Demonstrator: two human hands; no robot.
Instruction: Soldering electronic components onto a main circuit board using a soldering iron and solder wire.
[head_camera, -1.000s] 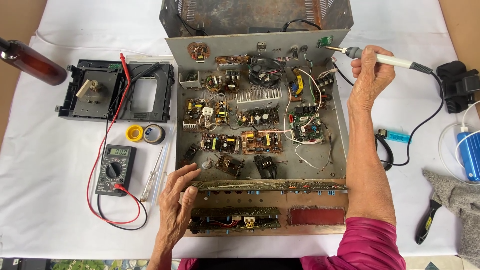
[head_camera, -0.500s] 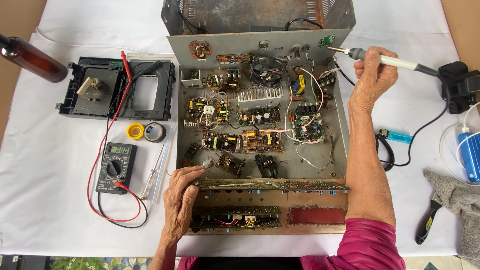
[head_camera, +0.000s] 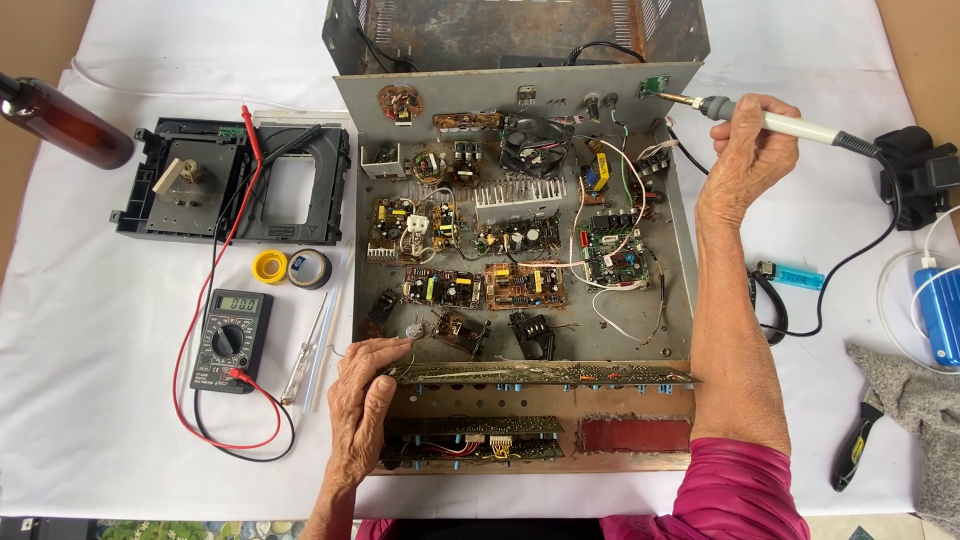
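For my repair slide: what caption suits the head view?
Right hand holds soldering iron over open chassis; left hand rests on its front board.

Bare forearms; right arm's magenta sleeve pushed up.

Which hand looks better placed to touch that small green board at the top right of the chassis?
The right hand. It already holds the soldering iron, tip at the small green board. The left hand rests far off on the long front board.
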